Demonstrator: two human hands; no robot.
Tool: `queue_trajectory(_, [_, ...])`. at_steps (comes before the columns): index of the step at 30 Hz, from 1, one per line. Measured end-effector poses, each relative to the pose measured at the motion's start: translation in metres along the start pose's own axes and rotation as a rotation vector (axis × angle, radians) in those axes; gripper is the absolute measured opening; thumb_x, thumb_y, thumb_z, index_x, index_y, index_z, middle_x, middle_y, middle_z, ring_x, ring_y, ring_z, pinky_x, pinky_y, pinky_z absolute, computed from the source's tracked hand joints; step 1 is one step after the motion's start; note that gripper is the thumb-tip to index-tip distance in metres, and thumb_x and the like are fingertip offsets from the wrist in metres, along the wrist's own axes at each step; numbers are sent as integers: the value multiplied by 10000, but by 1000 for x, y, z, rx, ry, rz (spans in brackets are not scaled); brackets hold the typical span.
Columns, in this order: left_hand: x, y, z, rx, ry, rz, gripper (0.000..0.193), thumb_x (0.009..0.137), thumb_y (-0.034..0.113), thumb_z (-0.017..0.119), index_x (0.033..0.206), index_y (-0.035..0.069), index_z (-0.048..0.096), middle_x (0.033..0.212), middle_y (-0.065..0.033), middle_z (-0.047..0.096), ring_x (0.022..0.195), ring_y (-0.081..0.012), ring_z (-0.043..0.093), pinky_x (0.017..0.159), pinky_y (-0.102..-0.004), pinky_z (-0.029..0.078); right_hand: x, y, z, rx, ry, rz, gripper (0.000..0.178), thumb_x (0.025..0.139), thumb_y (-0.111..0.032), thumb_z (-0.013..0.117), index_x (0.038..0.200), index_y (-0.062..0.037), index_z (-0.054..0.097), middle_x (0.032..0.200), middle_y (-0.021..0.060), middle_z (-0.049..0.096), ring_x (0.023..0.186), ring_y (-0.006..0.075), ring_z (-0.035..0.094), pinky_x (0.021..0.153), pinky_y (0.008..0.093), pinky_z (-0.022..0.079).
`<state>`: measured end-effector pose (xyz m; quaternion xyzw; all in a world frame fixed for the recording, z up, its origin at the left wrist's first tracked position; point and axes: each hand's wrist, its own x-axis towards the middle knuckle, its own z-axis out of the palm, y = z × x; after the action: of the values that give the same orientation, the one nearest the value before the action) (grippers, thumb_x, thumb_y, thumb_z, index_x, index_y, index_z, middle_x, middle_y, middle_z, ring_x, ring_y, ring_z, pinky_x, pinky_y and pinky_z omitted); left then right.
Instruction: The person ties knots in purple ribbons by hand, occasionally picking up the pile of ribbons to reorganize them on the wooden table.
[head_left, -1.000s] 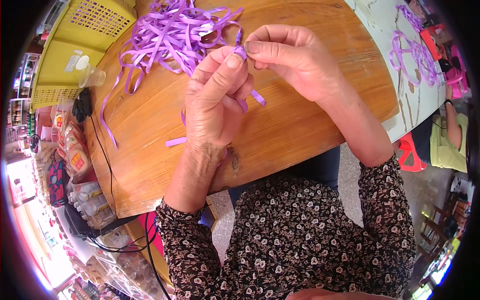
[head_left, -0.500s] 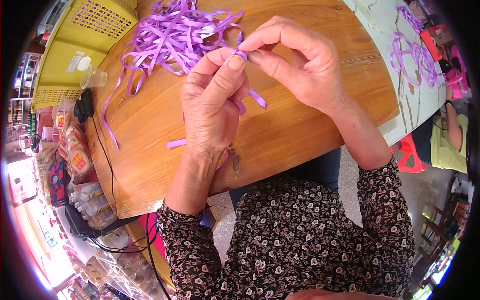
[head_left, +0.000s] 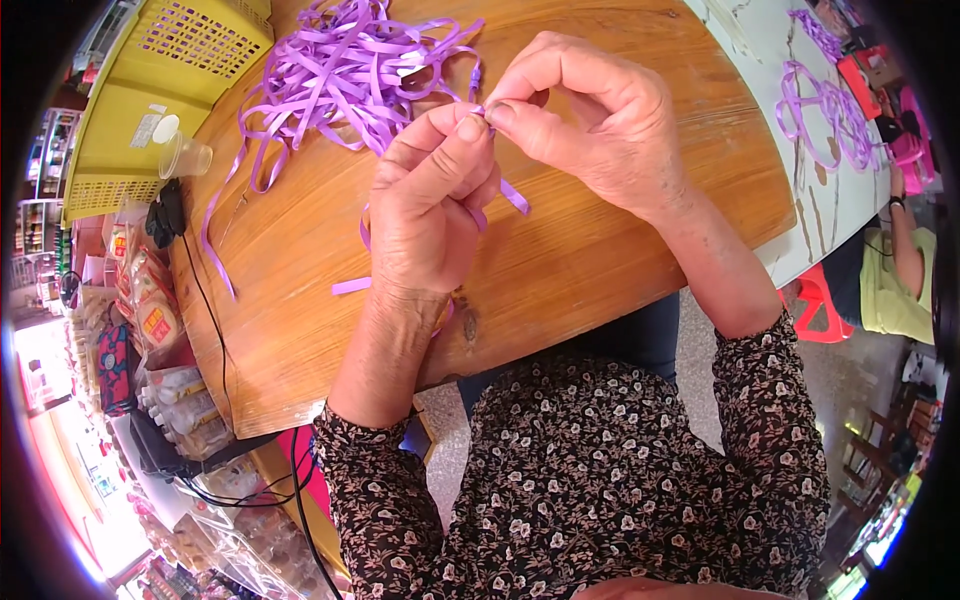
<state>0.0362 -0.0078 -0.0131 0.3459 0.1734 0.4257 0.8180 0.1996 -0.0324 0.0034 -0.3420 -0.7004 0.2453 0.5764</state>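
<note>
Above the wooden table, my left hand [head_left: 436, 190] pinches a narrow purple ribbon [head_left: 515, 197] between thumb and forefinger. Thumb and forefinger of my right hand [head_left: 600, 120] close on the same ribbon, the two sets of fingertips touching. The small bit of ribbon between them is mostly covered. One tail sticks out to the right of my left palm; other lengths hang below it, one end lying left of the wrist. A knotted part of the ribbon shows just above the fingertips. Beyond my left hand lies a large tangled pile of purple ribbon [head_left: 335, 75].
On the left of the wooden table [head_left: 600, 265] stand a yellow-green plastic basket [head_left: 120, 110] and a clear plastic cup [head_left: 186, 158]. A black cable runs down the left edge. More purple ribbon [head_left: 825, 115] lies on a white marbled table at right, near another person's arm [head_left: 905, 245].
My fingertips have shifted slightly and drawn tighter together, covering more of the ribbon between them. My right thumb has moved a little up and left. The pile lies as before.
</note>
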Motion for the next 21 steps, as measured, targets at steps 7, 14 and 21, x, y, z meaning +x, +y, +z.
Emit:
queue_trajectory(7, [-4, 2, 10, -20, 33, 24, 110, 818, 109, 631, 900, 40, 603, 640, 64, 486, 511, -42, 307, 487, -201, 256, -2, -5, 9, 610, 112, 382, 104, 805, 36, 570, 901, 6, 599, 861, 35, 589, 833, 99, 540, 775, 229, 425])
queue_trajectory(14, [-8, 4, 18, 246, 135, 90, 124, 799, 70, 654, 909, 35, 606, 654, 66, 492, 496, -15, 324, 431, -169, 214, -2, 4, 0, 789, 152, 387, 111, 831, -30, 556, 929, -2, 600, 877, 30, 598, 825, 95, 535, 783, 259, 421])
queue_trajectory(21, [-5, 4, 13, 183, 159, 93, 87, 796, 59, 651, 862, 38, 598, 653, 61, 489, 496, -18, 322, 443, -175, 216, -1, 6, -2, 672, 185, 430, 133, 833, -58, 579, 951, -6, 612, 894, 38, 618, 809, 104, 558, 768, 259, 442])
